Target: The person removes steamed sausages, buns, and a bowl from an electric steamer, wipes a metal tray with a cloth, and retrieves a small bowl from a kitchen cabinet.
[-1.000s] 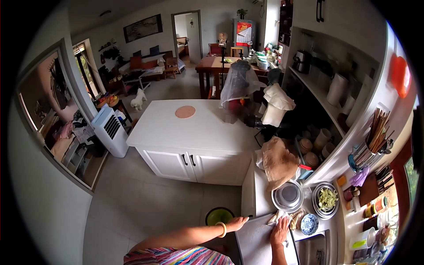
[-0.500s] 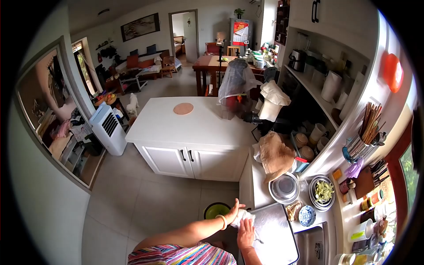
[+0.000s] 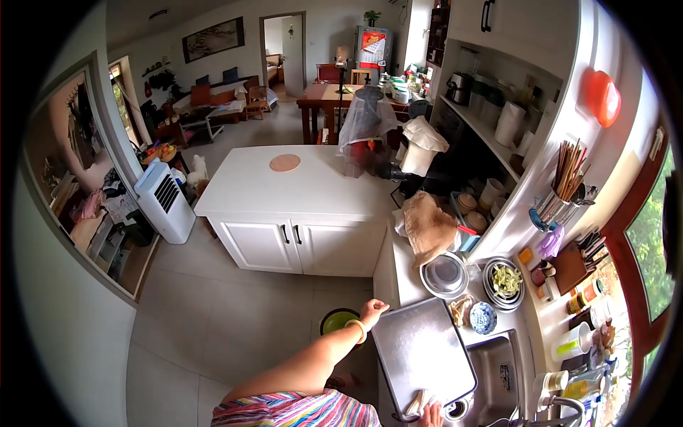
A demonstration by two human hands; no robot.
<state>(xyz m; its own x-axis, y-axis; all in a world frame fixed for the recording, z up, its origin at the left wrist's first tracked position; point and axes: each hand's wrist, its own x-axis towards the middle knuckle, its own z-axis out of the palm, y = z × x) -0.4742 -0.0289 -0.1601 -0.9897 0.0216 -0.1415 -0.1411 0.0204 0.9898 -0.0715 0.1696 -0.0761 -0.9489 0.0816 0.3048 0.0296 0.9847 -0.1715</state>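
Note:
A flat silver tray (image 3: pixel 425 349) with a dark rim lies at the counter's front, its right side reaching over the sink. My left hand (image 3: pixel 373 311), wearing a pale bangle, is closed at the tray's upper left corner. At the tray's lower edge, my right hand (image 3: pixel 431 415) presses a whitish cloth (image 3: pixel 420 403) against the surface; only part of this hand shows. Just past the tray stand a metal bowl (image 3: pixel 444 275) and a blue-patterned bowl (image 3: pixel 483 318).
The sink (image 3: pixel 494 370) and its faucet (image 3: pixel 569 406) lie to the right. Cut greens (image 3: pixel 506 282) fill a metal bowl behind. A green basin (image 3: pixel 337 322) sits on the floor to the left. A white island (image 3: pixel 306 181) stands ahead, and jars line the windowsill.
My right hand and the cloth have moved down the tray to its lower edge. My left hand has gone from beside the cloth, fingers spread, to closed at the tray's corner. The view has shifted.

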